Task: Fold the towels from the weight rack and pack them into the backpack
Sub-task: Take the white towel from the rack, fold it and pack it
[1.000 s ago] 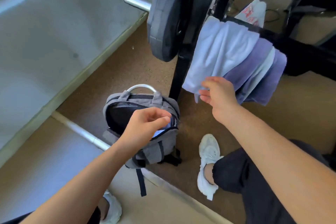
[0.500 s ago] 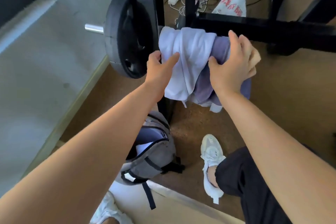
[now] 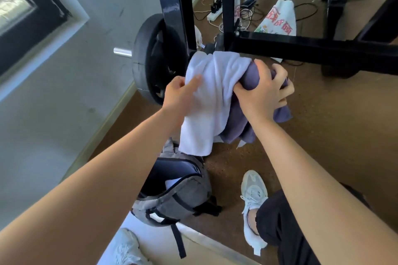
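Early stage. Grips white towel [image 3: 211, 101] with left hand [image 3: 179, 98], clutches purple towel [image 3: 234, 129] with right hand [image 3: 263, 92]; both bunched, unfolded, at left end of weight rack crossbar [image 3: 312, 48]. Leaves folding and packing into open grey backpack [image 3: 183, 196] on floor below.

White towel [image 3: 206, 101], centre: soft cloth, fluffy terry nap, matt. Purple towel [image 3: 235, 128] at its 4 o'clock: same napped cloth, matt. Rack frame [image 3: 301, 49], 1 o'clock: black painted metal, high gloss, reflections. Weight plate [image 3: 146, 64], 10 o'clock: black, matt, rubber-like. Bar end [image 3: 122, 52], plate's 9 o'clock: bare polished metal. Backpack [image 3: 183, 196], 6 o'clock: grey woven cloth, matt; black webbing straps. Floor [image 3: 333, 135], 3 o'clock: brown, speckled, rough.
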Available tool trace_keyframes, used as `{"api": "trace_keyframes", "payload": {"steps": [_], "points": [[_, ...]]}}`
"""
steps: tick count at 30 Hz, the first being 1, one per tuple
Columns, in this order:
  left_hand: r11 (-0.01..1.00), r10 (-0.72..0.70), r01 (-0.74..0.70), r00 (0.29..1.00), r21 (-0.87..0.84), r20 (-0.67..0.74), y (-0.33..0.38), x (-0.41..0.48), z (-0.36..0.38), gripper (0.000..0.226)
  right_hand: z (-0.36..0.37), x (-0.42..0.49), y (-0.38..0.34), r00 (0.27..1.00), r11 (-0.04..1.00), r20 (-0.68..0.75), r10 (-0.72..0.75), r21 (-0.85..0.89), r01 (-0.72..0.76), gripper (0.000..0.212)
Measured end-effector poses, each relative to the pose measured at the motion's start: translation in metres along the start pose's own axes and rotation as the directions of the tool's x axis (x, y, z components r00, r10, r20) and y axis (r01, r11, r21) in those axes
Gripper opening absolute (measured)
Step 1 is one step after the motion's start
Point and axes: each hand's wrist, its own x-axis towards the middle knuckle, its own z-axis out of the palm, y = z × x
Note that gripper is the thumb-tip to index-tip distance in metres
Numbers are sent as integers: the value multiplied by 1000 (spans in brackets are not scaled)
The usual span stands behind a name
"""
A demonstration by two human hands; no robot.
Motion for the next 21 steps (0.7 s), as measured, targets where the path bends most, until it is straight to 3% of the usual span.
{"api": "trace_keyframes", "payload": {"steps": [2, 4, 6, 8, 10, 14, 16, 18, 21], "points": [[978, 104, -72, 982, 194, -159, -2, -3, 1, 27, -2, 0, -3, 1000, 1000, 7, 17, 16, -17, 63], [931, 245, -171, 949, 323, -201, 0, -7, 4, 37, -3, 0, -6, 999, 999, 18, 43, 27, -44, 70], [920, 294, -272, 955, 284, -39, 8, -10, 15, 32, -3, 1, -8, 998, 998, 20, 65, 19, -65, 75], [955, 196, -221, 971, 200, 138, 17, -14, 31, 37, -3, 2, -10, 996, 996, 12, 84, 9, -84, 75], [947, 158, -197, 974, 253, 164, 22, -15, 45, 40, -2, 1, -11, 997, 997, 3, 82, -2, -82, 71], [858, 297, -313, 949, 406, 104, 24, -12, 50, 28, -3, 2, -7, 999, 999, 19, 50, -6, -50, 78], [902, 295, -279, 955, 329, 0, 22, -9, 42, 25, -1, 3, -2, 999, 1000, 42, 12, -25, -11, 77], [975, 198, -186, 976, 120, -90, 20, -9, 29, 21, 1, 3, 2, 1000, 999, 23, -17, -51, 18, 68], [972, -15, 2, 998, -233, -54, 14, -24, 2, 17, 5, 4, 2, 1000, 997, -4, -15, -76, 15, 57]]}}
